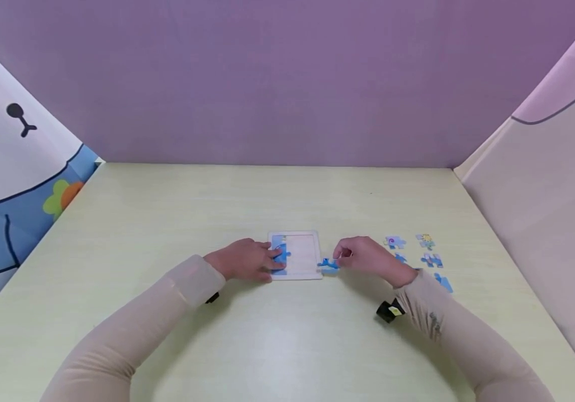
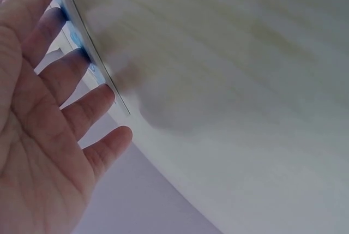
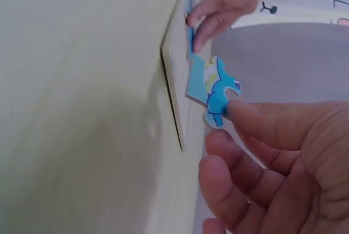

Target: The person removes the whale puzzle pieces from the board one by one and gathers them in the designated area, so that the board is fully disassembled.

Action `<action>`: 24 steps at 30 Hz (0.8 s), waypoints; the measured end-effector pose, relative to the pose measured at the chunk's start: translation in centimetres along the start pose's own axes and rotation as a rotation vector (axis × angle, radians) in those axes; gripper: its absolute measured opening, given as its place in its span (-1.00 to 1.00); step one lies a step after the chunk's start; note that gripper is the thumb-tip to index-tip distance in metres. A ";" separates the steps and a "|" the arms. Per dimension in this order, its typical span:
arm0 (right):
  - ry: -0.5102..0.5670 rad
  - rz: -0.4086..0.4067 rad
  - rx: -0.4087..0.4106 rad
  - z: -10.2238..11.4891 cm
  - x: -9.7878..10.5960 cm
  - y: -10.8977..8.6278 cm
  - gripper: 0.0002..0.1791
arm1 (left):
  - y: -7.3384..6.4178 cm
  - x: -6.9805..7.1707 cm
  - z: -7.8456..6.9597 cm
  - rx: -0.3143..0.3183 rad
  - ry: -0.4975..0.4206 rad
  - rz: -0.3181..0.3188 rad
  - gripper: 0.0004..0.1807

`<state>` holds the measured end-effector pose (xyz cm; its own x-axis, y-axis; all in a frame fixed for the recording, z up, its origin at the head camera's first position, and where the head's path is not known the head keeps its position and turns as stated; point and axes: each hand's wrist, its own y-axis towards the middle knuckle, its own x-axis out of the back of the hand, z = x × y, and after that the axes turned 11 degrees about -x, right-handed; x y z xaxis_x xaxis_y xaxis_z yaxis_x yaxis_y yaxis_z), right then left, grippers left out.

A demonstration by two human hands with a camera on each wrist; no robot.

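Observation:
A shallow puzzle frame [image 1: 303, 277] lies on the table, with blue jigsaw pieces [image 1: 279, 255] fitted along its left side. Spread over that side, my left hand [image 1: 247, 260] touches the pieces and the frame's edge with its fingertips. In the left wrist view the fingers of the left hand [image 2: 49, 108] are fairly straight. My right hand [image 1: 367, 258] pinches a blue jigsaw piece [image 3: 215, 89] between thumb and fingers. This piece is at the frame's lower right corner in the head view; whether it touches the frame I cannot tell.
Several loose jigsaw pieces [image 1: 432, 260] lie on the table [image 1: 267, 335] to the right, some partly hidden by the right forearm. A purple wall [image 1: 287, 84] stands behind the table, with printed panels [image 1: 5, 167] at the sides.

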<state>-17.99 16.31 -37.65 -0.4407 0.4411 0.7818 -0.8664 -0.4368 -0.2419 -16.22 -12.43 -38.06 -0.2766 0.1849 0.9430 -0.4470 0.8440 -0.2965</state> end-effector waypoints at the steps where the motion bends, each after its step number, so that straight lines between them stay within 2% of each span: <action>1: 0.000 0.006 -0.004 -0.1 0.2 -0.1 -0.97 | 0.0 0.0 0.0 -0.004 0.004 -0.002 -0.53; 13: 0.053 0.053 -0.070 -3.3 3.1 -1.7 -0.94 | -0.1 0.4 -0.2 -0.011 0.012 0.007 -0.54; 24: 0.012 0.083 -0.077 -6.1 4.3 -3.4 -0.95 | -0.1 0.4 -0.1 -0.019 -0.004 -0.011 -0.54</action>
<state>-18.40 24.54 -36.96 -0.5142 0.4151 0.7505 -0.8420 -0.4107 -0.3497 -16.20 -12.36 -37.63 -0.2751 0.1741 0.9455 -0.4334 0.8554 -0.2836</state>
